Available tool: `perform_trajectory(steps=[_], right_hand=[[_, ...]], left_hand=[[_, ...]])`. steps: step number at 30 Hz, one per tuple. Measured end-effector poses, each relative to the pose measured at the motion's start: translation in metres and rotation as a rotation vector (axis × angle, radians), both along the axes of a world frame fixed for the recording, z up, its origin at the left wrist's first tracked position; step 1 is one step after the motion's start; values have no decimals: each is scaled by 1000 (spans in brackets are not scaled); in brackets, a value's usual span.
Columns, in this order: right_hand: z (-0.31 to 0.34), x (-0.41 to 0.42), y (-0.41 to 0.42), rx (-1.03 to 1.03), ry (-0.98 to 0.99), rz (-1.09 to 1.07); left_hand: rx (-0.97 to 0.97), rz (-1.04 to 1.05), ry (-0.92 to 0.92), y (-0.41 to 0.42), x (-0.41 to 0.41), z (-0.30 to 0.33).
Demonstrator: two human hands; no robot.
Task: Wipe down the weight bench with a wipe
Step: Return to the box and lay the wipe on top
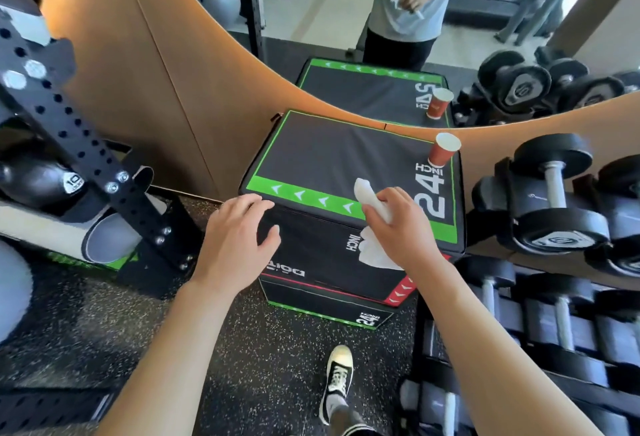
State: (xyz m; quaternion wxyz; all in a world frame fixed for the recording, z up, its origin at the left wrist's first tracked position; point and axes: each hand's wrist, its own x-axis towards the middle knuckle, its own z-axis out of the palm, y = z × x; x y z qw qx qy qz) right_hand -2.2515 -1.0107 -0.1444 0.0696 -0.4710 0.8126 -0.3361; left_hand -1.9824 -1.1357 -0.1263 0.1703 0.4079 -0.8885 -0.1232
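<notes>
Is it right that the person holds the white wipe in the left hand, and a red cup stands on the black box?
Not quite. The head view shows the right hand holding the white wipe; the left hand is open. The red cup does stand on the black box.

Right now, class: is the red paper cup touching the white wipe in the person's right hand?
Apart. The head view shows the red paper cup standing at the box's far corner, with bare black top between it and the white wipe held in the right hand.

right hand (pixel 398 224) gripping white wipe (pixel 372 201), padded box (pixel 332 158), left hand (pixel 239 238) hovering
</notes>
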Motion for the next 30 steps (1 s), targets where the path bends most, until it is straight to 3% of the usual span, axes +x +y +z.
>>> perform_trajectory(steps=[18,30], right_hand=[[-67,-180,-108,2,-98,-87],[-139,-167,-158,176,-113,-73]], left_hand=[[-104,-126,-118,-140,-186,-26],[62,-233,-225,-166,-223,-85]])
